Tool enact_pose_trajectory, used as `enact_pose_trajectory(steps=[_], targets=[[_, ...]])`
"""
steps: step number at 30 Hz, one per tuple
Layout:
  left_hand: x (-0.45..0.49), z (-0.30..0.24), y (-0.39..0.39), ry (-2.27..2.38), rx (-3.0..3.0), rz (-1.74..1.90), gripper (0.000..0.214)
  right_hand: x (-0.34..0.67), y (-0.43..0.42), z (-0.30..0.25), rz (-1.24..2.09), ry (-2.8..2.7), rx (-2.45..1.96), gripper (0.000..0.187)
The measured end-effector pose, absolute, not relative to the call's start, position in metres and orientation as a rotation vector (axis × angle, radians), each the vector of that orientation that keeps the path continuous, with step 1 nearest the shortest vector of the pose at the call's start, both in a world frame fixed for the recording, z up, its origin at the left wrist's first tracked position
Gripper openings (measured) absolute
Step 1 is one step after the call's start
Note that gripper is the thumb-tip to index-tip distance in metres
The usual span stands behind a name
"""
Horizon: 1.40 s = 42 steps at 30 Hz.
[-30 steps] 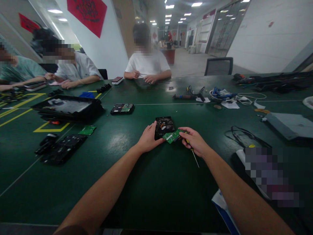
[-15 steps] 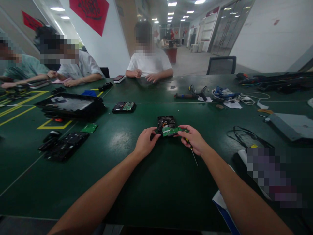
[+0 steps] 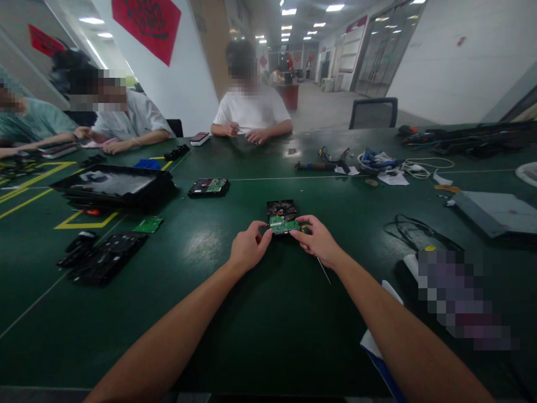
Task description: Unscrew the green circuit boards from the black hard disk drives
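nearest me, the screwdriver [image 3: 323, 270] juts from my right hand [image 3: 316, 239], fingers clamped on the board [image 3: 283, 225]. my left hand [image 3: 250, 246] has fingertips at its left end; whether they grip, i can't tell from here. the board covers the drive's [image 3: 282, 207] near part; beyond lies a second drive [image 3: 208, 187].

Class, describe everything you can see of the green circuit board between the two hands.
The green circuit board is thin and flat, with small pale patches; finer detail is too small to tell. It stretches left to right across the near part of the black case; whether it rests there is unclear. The right hand pinches its right end; the left hand has fingertips at its left end.
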<state>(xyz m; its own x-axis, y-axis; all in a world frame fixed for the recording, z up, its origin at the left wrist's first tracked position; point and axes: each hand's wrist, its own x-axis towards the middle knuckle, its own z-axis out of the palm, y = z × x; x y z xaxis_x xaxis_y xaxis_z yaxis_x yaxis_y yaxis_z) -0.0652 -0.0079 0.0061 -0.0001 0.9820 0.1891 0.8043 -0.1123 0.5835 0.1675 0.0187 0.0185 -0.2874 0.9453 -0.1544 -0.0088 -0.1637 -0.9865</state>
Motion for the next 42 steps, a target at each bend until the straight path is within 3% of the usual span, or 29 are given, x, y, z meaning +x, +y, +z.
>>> enact_pose_trajectory(steps=[4,10,20,29,42], targets=[[-0.065,0.003,-0.008,1.808,2.023,0.765,0.046,0.168,0.021,0.012,1.466,-1.325,-1.227,0.051],[-0.068,-0.002,-0.004,1.796,2.086,0.753,0.041,0.170,0.024,0.001,1.401,-1.303,-1.229,0.051],[-0.066,0.001,-0.007,1.775,2.209,0.739,0.037,0.175,0.016,0.010,0.829,-1.704,-1.561,0.038],[-0.064,0.004,-0.007,1.856,2.255,0.565,0.045,0.168,0.012,0.014,0.459,-2.225,-1.425,0.048],[-0.058,0.011,-0.006,1.914,2.320,0.329,0.054,0.163,0.006,0.022,0.336,-2.415,-1.591,0.055]])
